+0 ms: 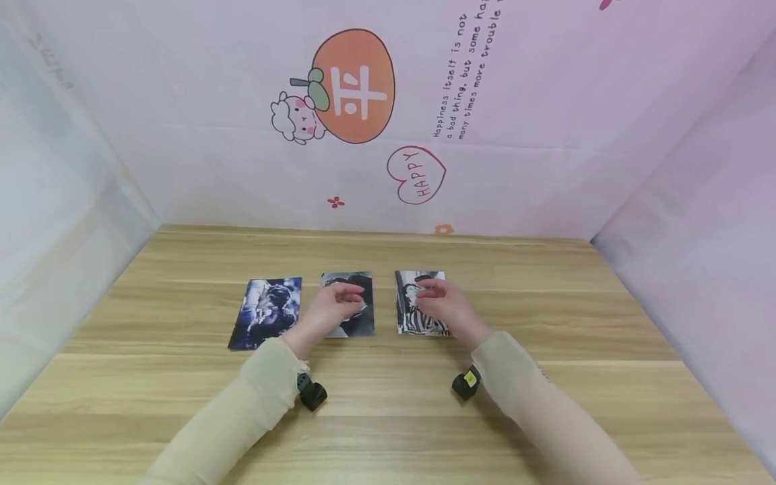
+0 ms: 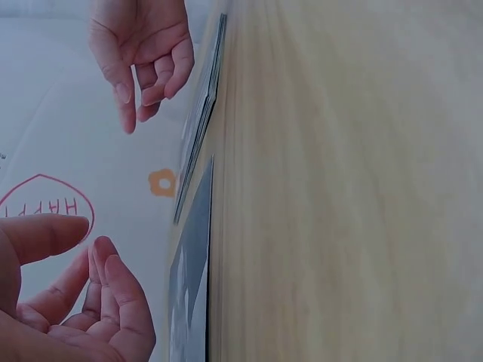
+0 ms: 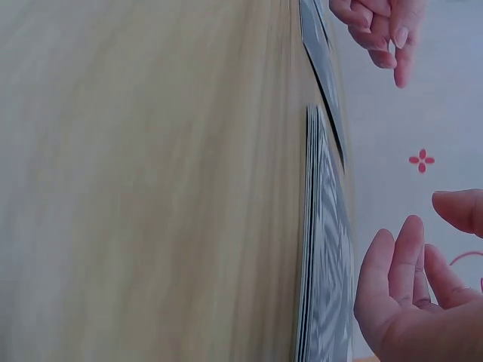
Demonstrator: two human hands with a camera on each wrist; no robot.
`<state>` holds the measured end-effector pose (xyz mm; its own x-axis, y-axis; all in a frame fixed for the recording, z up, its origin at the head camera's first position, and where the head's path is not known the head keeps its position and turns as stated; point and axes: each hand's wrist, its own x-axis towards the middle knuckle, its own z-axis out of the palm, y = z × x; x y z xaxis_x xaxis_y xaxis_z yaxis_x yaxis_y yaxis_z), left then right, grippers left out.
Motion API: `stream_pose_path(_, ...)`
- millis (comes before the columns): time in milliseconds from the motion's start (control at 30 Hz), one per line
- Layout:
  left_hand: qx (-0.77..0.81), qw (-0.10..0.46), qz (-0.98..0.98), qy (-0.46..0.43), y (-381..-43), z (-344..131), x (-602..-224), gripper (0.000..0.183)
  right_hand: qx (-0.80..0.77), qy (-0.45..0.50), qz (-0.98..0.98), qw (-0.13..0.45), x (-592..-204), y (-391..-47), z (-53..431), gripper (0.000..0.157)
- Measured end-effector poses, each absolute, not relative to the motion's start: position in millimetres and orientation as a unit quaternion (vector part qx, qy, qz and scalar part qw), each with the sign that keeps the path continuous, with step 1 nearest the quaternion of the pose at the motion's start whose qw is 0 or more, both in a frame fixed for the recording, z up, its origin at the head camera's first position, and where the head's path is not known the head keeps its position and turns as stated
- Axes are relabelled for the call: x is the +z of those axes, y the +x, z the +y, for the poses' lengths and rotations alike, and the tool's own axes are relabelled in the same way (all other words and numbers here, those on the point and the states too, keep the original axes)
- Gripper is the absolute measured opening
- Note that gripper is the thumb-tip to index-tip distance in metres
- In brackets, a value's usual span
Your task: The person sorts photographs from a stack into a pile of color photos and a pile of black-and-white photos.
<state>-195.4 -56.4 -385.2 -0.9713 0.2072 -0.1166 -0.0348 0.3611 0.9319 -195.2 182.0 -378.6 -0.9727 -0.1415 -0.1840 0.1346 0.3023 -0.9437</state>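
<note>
- Hovering just above the table (image 1: 545, 404), both hands hold nothing; sleeves and wrist cameras sit nearest the person, well behind the fingertips.
- Under the left hand (image 1: 330, 311) lies the middle photo (image 1: 358, 323), flat on the wood. The wrist view shows this hand (image 2: 68, 302) relaxed, thumb apart from loosely bent fingers, with air between the fingers and the print, so it touches nothing.
- Under the right hand (image 1: 448, 306) lies the right stack of photos (image 1: 415, 316), striped picture uppermost. The right wrist view shows its layered edges (image 3: 309, 249), so it appears to be several prints piled squarely. The hand (image 3: 411, 294) is loosely open, fingers gently curved, thumb held off, not touching the top print.
- Each hand being poised over its own pile suggests, as a judgement, that prints are being sorted or dealt between them.
- Outward of the left hand, well apart from it, the bluish photo (image 1: 267, 313) lies alone, slightly skewed.
- Beyond the fingertips stands the backdrop (image 1: 242, 101), with an orange fruit cartoon and a "HAPPY" heart (image 1: 418, 175).
</note>
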Motion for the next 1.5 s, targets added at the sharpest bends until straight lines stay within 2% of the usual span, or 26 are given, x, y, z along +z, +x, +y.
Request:
stream_pose_path(833, 0.585, 0.118, 0.798, 0.084, -198.4, -9.9, -380.2, 0.037, -0.561, 0.018, 0.822, 0.099, -377.8, -202.0, 228.2, 0.053)
stream_pose_path(1500, 0.558, 0.145, 0.814, 0.065, -204.0, 3.8, -385.2, 0.042, -0.555, 0.043, 0.821, 0.124, -385.9, -205.4, 237.9, 0.054)
